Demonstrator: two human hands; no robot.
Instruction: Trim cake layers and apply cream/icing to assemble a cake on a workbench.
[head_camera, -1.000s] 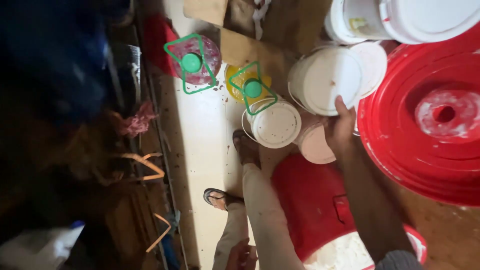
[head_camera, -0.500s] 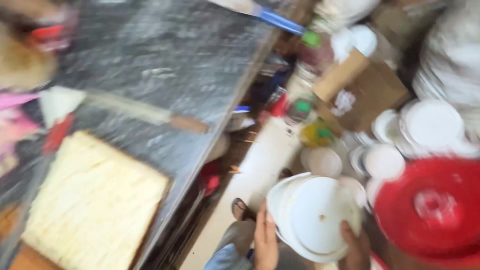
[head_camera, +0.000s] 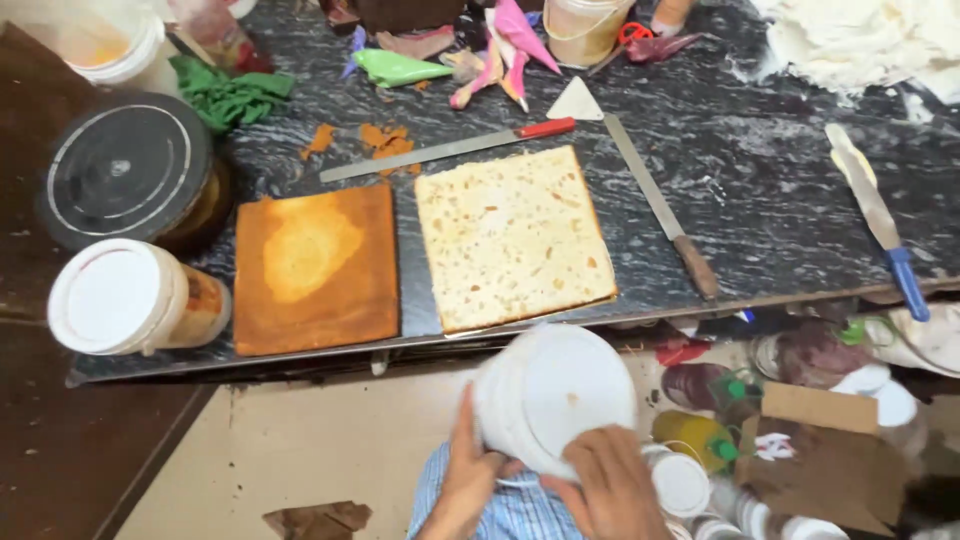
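While both hands grip it, the white tub (head_camera: 553, 397) sits at 6 o'clock in frame, just below the desk (head_camera: 760, 210) front edge, lid facing up. Left hand (head_camera: 468, 470) wraps the tub's left side, fingers curled onto the wall, thumb up along the rim. Right hand (head_camera: 608, 482) clamps the lower right rim, fingers spread over the lid edge. Neither hand is free.

On the desk at 12 from the tub: pale cake slab (head_camera: 512, 236), near corner reaching the desk edge. Brown cake slab (head_camera: 316, 266) just beside it at 9, small gap between. Long knife (head_camera: 448, 149) lies behind both slabs. A spatula (head_camera: 660, 205) runs diagonally at 3 of the pale slab, handle end near the front edge. Blue-handled palette knife (head_camera: 878, 215) far right, handle overhanging the edge. Second white tub (head_camera: 135, 297) on its side at the desk's left front corner; black round lid (head_camera: 125, 170) behind it.

Open desk surface: dark stretch between spatula and palette knife. Floor (head_camera: 330, 440) at 9 of the tub is bare tan. At 3 to 4, crowded: yellow bottle (head_camera: 695, 437), cardboard (head_camera: 815, 455), small white lids (head_camera: 680, 483).
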